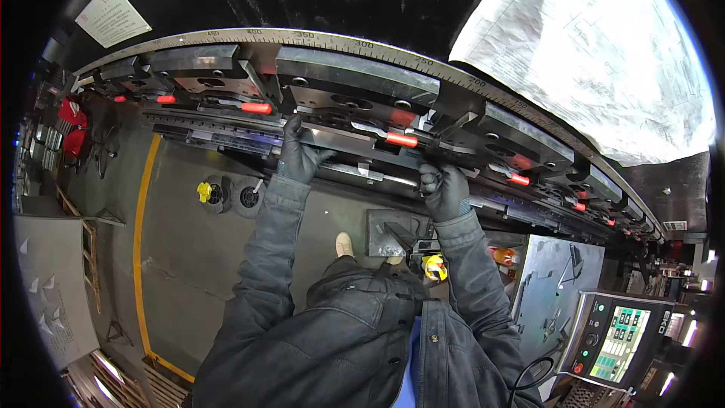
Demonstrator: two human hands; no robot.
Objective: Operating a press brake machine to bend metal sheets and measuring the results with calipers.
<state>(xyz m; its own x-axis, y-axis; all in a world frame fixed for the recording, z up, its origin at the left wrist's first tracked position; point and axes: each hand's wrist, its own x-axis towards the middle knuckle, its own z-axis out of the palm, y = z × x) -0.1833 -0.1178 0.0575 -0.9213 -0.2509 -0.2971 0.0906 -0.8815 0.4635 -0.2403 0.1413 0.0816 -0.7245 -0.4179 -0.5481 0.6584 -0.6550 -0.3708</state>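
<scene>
A narrow grey sheet-metal strip (351, 142) lies along the front of a press brake, just below its row of upper punch segments (355, 83). At the strip's left end is my left hand (299, 157) in a dark glove, its fingers pointing up and its thumb along the lower side. My right hand (447, 190), gloved too, has its fingers curled at the strip's right end, so part of the grip there is hidden. Red-tipped clamp levers (402, 139) sit close above both hands. Beneath the strip runs the lower die rail (529, 215).
A measuring scale (362, 44) runs along the upper beam, with a white sheet (596, 53) hanging at right. A control panel (615, 340) and grey worktable (555, 287) stand at lower right. Foot pedals with yellow parts (434, 267) are on the floor, beside a yellow line (142, 234) at left.
</scene>
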